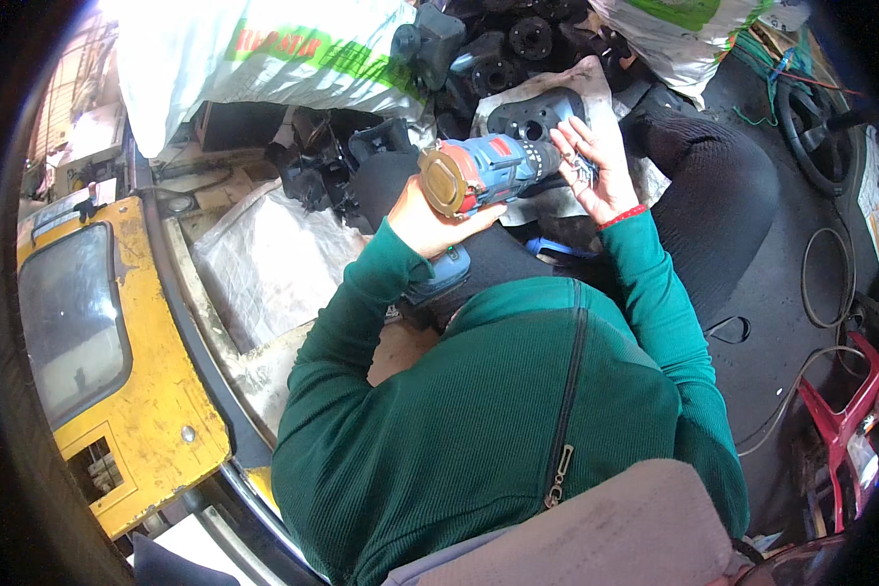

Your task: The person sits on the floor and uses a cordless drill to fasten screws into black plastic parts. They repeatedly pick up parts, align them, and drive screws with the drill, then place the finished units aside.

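Note:
A blue and red cordless drill (498, 171) is held in my left hand (430, 217), which is closed around its handle. Its chuck points right, toward my right hand (601, 176). That hand is turned palm up with loosely curled fingers, and small shiny screws (586, 170) rest in it. The drill's nose overlaps the fingers, so I cannot tell whether they touch. Just beyond, a black moulded plastic part (534, 119) lies on a pale cloth (596, 93) across my lap. Below the hands a blue object (557, 249) shows partly.
Black plastic parts (347, 151) are piled ahead. White sacks stand at the far left (186, 59) and far right (664, 49). A yellow panel with a window (166, 361) borders the left. To the right lie cables (806, 269) and a red plastic frame (850, 420).

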`<action>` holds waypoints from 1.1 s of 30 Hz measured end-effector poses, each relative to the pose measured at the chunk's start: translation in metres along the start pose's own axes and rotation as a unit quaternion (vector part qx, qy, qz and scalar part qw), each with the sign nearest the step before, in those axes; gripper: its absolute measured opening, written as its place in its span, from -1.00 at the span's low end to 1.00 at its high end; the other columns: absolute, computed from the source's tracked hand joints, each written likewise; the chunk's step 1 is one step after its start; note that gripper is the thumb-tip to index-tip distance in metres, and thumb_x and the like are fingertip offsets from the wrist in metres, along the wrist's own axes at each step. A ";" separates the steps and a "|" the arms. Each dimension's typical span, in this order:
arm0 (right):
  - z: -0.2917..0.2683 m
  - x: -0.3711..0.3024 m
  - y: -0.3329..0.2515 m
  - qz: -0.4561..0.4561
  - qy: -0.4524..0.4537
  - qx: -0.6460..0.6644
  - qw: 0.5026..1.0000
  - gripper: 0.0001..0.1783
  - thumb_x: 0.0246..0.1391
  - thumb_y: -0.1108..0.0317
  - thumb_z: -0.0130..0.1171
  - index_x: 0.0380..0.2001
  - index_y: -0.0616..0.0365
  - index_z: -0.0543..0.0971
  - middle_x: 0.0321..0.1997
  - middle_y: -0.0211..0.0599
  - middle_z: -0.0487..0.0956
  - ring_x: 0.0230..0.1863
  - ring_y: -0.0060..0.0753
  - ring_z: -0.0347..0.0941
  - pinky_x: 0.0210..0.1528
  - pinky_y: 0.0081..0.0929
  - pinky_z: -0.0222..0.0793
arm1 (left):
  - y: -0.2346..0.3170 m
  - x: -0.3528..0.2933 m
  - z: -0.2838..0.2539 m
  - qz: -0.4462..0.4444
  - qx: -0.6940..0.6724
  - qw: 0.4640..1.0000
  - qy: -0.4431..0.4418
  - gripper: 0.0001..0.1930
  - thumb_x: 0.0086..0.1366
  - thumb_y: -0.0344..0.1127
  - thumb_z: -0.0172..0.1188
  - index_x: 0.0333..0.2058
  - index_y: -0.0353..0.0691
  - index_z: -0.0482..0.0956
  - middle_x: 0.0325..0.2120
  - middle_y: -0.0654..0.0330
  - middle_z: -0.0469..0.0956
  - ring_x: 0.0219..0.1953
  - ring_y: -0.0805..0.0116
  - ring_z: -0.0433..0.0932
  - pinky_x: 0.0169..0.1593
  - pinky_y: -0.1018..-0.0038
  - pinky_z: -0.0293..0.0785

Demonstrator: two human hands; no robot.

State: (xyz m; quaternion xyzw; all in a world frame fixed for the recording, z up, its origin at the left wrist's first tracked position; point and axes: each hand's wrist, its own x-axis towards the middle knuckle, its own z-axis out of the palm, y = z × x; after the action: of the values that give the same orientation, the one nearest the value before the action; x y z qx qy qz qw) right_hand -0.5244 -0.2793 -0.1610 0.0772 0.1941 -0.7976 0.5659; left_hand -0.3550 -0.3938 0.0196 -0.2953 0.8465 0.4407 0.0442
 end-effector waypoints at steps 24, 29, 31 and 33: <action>0.020 -0.015 0.013 0.136 -0.063 -0.152 0.977 -0.66 0.11 0.25 0.09 -0.09 0.18 0.44 -0.16 -0.31 0.53 -0.15 -0.48 0.50 -0.23 -0.57 0.49 | 0.003 -0.020 -0.016 -0.002 -0.017 0.998 0.055 -0.59 0.01 -0.38 0.35 -0.15 -0.32 0.45 -0.32 0.19 0.54 -0.29 0.44 0.50 -0.20 0.48 0.44; 0.016 -0.009 0.021 0.091 -0.007 -0.121 0.988 -0.74 0.15 0.31 0.02 -0.12 0.18 0.40 -0.12 -0.23 0.52 -0.17 -0.44 0.52 -0.27 -0.56 0.51 | 0.002 -0.031 -0.014 -0.039 -0.046 0.995 0.077 -0.55 -0.03 -0.32 0.37 -0.18 -0.37 0.44 -0.32 0.12 0.55 -0.27 0.40 0.53 -0.18 0.45 0.45; 0.013 -0.006 0.024 0.089 -0.006 -0.083 0.993 -0.77 0.15 0.33 0.01 -0.15 0.18 0.40 -0.11 -0.21 0.52 -0.17 -0.42 0.52 -0.25 -0.53 0.52 | -0.004 -0.033 -0.012 -0.024 -0.060 0.995 0.080 -0.52 -0.05 -0.29 0.38 -0.18 -0.39 0.43 -0.30 0.09 0.56 -0.25 0.36 0.55 -0.15 0.44 0.46; 0.012 -0.005 0.026 0.101 -0.004 -0.040 0.994 -0.80 0.16 0.33 0.01 -0.20 0.19 0.39 -0.11 -0.19 0.52 -0.20 -0.42 0.52 -0.25 -0.50 0.53 | -0.007 -0.035 -0.008 -0.005 -0.064 0.995 0.077 -0.51 -0.05 -0.28 0.39 -0.18 -0.39 0.43 -0.30 0.08 0.55 -0.25 0.35 0.55 -0.15 0.43 0.46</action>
State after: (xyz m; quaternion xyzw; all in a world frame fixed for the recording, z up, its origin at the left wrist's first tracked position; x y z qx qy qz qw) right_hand -0.4969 -0.2876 -0.1539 0.0706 0.2149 -0.7284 0.6467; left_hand -0.3206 -0.3866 0.0310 -0.3348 0.8161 0.4694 -0.0383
